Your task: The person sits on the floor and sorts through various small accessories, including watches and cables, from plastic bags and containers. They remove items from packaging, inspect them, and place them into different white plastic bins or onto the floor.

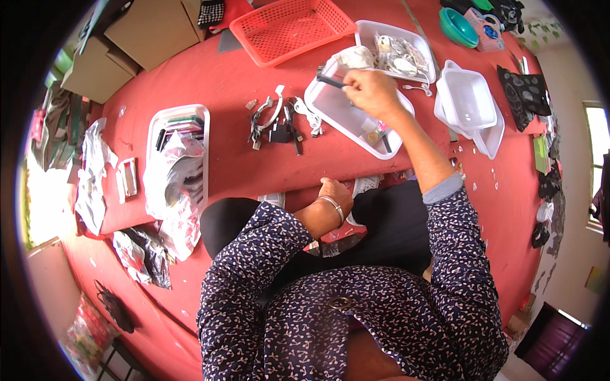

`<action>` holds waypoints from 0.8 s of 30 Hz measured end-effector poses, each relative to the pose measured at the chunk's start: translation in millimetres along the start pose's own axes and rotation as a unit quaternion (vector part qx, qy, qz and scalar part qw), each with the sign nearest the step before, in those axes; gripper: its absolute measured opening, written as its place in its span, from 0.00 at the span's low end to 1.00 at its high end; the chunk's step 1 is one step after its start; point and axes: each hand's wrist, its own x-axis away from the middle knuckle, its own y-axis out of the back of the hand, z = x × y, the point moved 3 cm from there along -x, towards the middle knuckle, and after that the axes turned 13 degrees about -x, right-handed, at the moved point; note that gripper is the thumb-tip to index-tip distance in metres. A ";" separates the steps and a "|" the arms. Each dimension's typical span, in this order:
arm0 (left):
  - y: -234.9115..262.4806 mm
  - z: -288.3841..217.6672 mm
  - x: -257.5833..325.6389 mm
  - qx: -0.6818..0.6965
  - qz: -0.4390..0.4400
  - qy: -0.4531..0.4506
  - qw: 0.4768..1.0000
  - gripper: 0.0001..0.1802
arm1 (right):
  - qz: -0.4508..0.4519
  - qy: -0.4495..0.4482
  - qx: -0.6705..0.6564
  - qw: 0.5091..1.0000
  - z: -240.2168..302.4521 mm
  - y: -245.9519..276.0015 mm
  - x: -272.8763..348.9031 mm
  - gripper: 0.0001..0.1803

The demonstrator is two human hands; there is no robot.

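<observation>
My right hand (372, 92) reaches over a white rectangular tray (330, 108) on the red table and pinches a thin black stick-like piece (330, 80) above the tray's far end. Small parts, one yellowish (373, 135), lie at the tray's near end. My left hand (335, 190), with a silver bracelet on the wrist, rests curled at the table's near edge; what it holds, if anything, is hidden. A cluster of white cables and black plugs (279, 124) lies on the table left of the tray.
A second white tray with white cables (397, 54), a red mesh basket (289, 28), stacked empty white tubs (467, 101), a tray with crumpled plastic bags (175, 162) at left, cardboard boxes (127, 38) at the far left corner, a teal bowl (457, 26).
</observation>
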 end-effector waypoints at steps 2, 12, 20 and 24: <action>0.5 0.8 3.0 0.000 -0.002 -0.002 1.000 0.10 | -0.003 0.084 0.125 0.989 19.0 -35.2 -0.8 0.06; 0.9 0.0 2.6 0.003 0.015 -0.015 1.000 0.16 | 0.160 0.236 0.309 0.907 14.7 -194.5 49.8 0.06; 5.2 -3.4 8.4 0.006 0.042 -0.019 0.999 0.10 | 0.237 0.157 0.135 0.949 -10.0 -141.8 47.5 0.15; 4.9 -2.2 8.6 0.018 0.034 -0.012 0.999 0.09 | 0.114 -0.188 0.103 0.970 -77.3 -39.5 23.1 0.15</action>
